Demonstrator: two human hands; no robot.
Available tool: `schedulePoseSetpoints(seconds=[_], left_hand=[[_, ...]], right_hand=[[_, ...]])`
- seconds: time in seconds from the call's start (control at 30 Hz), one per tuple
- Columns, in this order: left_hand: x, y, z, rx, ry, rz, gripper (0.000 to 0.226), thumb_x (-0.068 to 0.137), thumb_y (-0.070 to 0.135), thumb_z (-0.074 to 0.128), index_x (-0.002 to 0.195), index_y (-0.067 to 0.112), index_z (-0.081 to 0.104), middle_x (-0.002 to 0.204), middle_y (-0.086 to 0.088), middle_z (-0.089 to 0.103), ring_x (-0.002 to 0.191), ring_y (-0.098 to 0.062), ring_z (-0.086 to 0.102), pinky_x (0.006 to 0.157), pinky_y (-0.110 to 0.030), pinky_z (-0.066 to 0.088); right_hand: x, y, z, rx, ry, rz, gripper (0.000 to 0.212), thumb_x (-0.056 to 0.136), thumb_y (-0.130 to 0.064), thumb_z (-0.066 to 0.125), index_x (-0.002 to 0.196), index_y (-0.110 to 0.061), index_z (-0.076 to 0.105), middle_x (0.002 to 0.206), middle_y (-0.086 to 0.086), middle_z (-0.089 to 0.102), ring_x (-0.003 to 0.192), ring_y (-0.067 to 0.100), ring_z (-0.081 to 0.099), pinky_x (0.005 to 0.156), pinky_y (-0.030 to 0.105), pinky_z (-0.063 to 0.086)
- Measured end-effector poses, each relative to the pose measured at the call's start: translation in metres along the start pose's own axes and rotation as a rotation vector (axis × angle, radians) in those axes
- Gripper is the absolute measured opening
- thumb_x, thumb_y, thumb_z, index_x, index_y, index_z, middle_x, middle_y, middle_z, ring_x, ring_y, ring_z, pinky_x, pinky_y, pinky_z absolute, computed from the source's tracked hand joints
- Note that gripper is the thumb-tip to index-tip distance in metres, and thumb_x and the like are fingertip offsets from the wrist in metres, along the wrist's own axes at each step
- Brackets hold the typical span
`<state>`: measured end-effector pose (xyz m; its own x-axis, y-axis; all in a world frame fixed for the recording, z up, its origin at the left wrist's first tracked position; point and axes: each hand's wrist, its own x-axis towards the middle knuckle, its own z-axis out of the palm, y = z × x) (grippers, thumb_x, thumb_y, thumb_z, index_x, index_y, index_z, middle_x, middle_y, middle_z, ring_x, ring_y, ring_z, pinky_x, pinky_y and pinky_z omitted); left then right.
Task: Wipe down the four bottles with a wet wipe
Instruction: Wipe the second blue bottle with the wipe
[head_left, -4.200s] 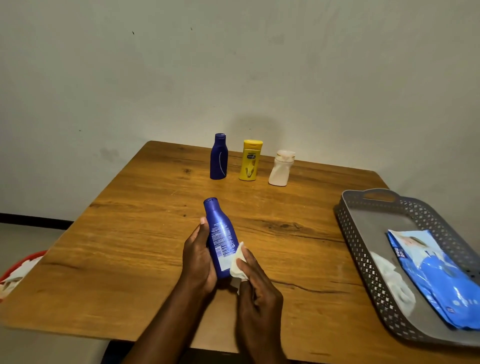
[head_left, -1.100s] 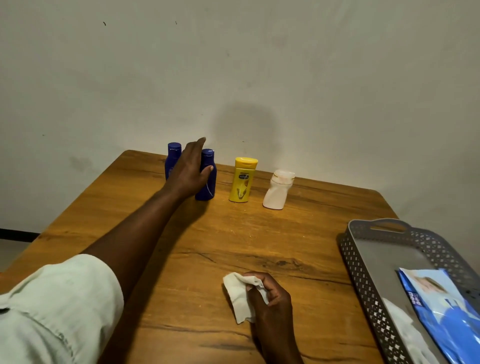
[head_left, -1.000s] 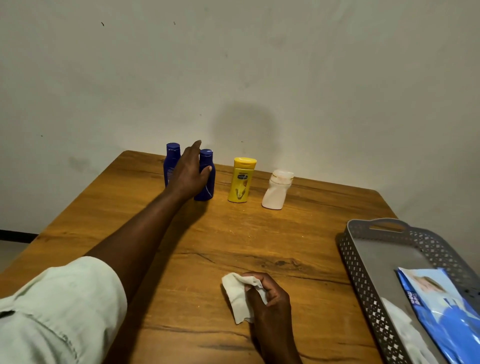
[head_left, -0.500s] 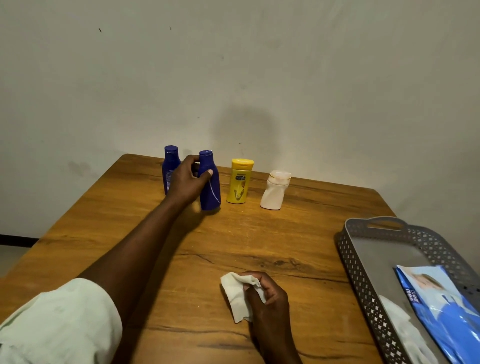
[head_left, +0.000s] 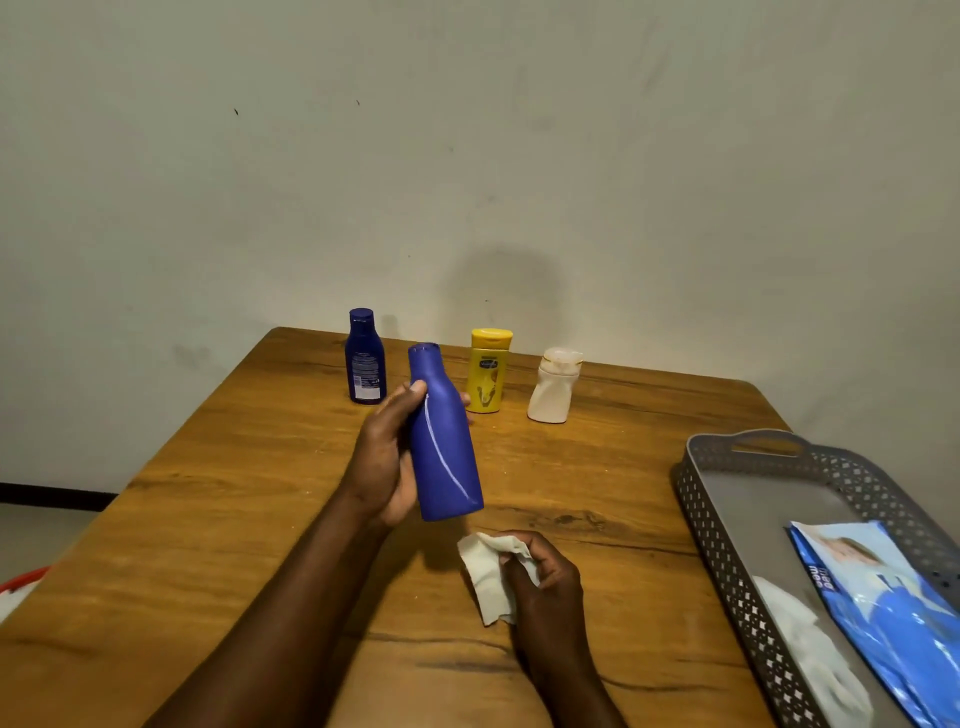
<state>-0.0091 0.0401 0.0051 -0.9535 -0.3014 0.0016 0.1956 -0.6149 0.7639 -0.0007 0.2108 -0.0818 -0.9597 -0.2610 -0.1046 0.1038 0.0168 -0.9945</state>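
Two bottles blue; one yellow; one cream. Desk: brown woodgrain. Basket: grey, perforated lattice.

The left hand, arm extended over the table, grips a blue bottle upright and raised, thumb along its near side and fingers wrapped behind. The right hand rests low, fingers curled around a crumpled wipe.

Grey tray (wooden table)
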Motion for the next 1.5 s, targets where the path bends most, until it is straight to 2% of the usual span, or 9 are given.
schedulePoseSetpoints(seconds=[0.1,0.33,0.47,0.57,0.77,1.0,1.2,1.3,1.5], left_hand=[[-0.029,-0.016,0.001,0.0,-0.008,-0.066,0.047,0.085,0.03,0.059,0.124,0.006,0.048,0.098,-0.018,0.069,0.082,-0.027,0.068,0.069,-0.039,0.057],[-0.086,-0.054,-0.005,-0.108,0.092,-0.294,0.039,0.083,0.022,0.058,0.119,0.008,0.05,0.093,-0.023,0.066,0.073,-0.031,0.064,0.066,-0.04,0.054],[-0.096,-0.072,-0.017,-0.061,0.107,-0.441,0.058,0.084,0.035,0.058,0.125,-0.004,0.05,0.094,-0.023,0.062,0.075,-0.032,0.062,0.07,-0.041,0.053],[-0.099,-0.078,-0.02,-0.117,0.128,-0.478,0.056,0.081,0.04,0.056,0.116,-0.005,0.057,0.093,-0.023,0.064,0.076,-0.034,0.063,0.076,-0.043,0.05],[-0.105,-0.083,-0.019,-0.151,0.14,-0.459,0.05,0.088,0.035,0.049,0.123,0.0,0.059,0.092,-0.021,0.064,0.079,-0.03,0.063,0.08,-0.043,0.048],[-0.107,-0.084,-0.025,-0.155,0.109,-0.443,0.045,0.087,0.041,0.052,0.109,0.003,0.063,0.089,-0.017,0.064,0.076,-0.028,0.063,0.079,-0.041,0.047],[-0.102,-0.087,-0.025,-0.174,0.114,-0.449,0.043,0.085,0.044,0.05,0.093,0.005,0.066,0.079,-0.014,0.065,0.064,-0.025,0.065,0.068,-0.034,0.051],[-0.101,-0.089,-0.025,-0.196,0.107,-0.427,0.041,0.086,0.042,0.049,0.096,0.007,0.067,0.082,-0.013,0.068,0.067,-0.024,0.067,0.066,-0.032,0.054],[-0.102,-0.091,-0.028,-0.16,0.102,-0.395,0.044,0.096,0.039,0.04,0.097,0.007,0.07,0.085,-0.013,0.071,0.074,-0.021,0.07,0.067,-0.03,0.056]], right_hand=[[-0.001,-0.001,-0.001,0.051,0.004,-0.009,0.036,0.092,0.006,0.05,0.087,-0.021,0.073,0.085,0.003,0.075,0.077,0.018,0.069,0.065,0.031,0.053],[0.003,0.003,-0.005,0.181,0.18,0.027,0.027,0.093,-0.001,0.052,0.096,-0.023,0.069,0.093,0.008,0.073,0.082,0.024,0.069,0.068,0.039,0.055],[0.006,0.002,-0.008,0.358,0.206,0.074,0.027,0.093,0.0,0.052,0.104,-0.021,0.064,0.103,0.011,0.07,0.093,0.029,0.067,0.082,0.047,0.054],[0.007,0.001,-0.01,0.531,0.194,0.106,0.031,0.093,0.004,0.051,0.121,-0.008,0.057,0.108,0.014,0.067,0.092,0.027,0.066,0.078,0.042,0.055],[0.004,-0.004,-0.012,0.569,0.185,0.137,0.024,0.092,0.003,0.052,0.107,-0.014,0.061,0.107,0.016,0.066,0.094,0.027,0.065,0.079,0.038,0.054],[-0.012,-0.019,-0.005,0.168,0.265,-0.01,0.025,0.089,-0.004,0.059,0.089,-0.028,0.065,0.092,-0.001,0.068,0.088,0.019,0.066,0.075,0.04,0.057],[-0.022,-0.042,0.006,-0.197,0.211,-0.46,0.027,0.088,0.004,0.057,0.104,-0.017,0.064,0.1,-0.004,0.062,0.093,-0.005,0.057,0.07,0.004,0.045],[-0.023,-0.034,0.014,-0.449,0.126,-0.695,0.03,0.086,0.004,0.056,0.11,-0.011,0.067,0.1,-0.006,0.056,0.095,-0.008,0.054,0.076,0.007,0.044],[-0.032,-0.011,0.017,-0.748,-0.022,-0.874,0.028,0.088,-0.001,0.056,0.114,-0.012,0.059,0.109,0.006,0.055,0.101,0.014,0.053,0.081,0.019,0.045]])
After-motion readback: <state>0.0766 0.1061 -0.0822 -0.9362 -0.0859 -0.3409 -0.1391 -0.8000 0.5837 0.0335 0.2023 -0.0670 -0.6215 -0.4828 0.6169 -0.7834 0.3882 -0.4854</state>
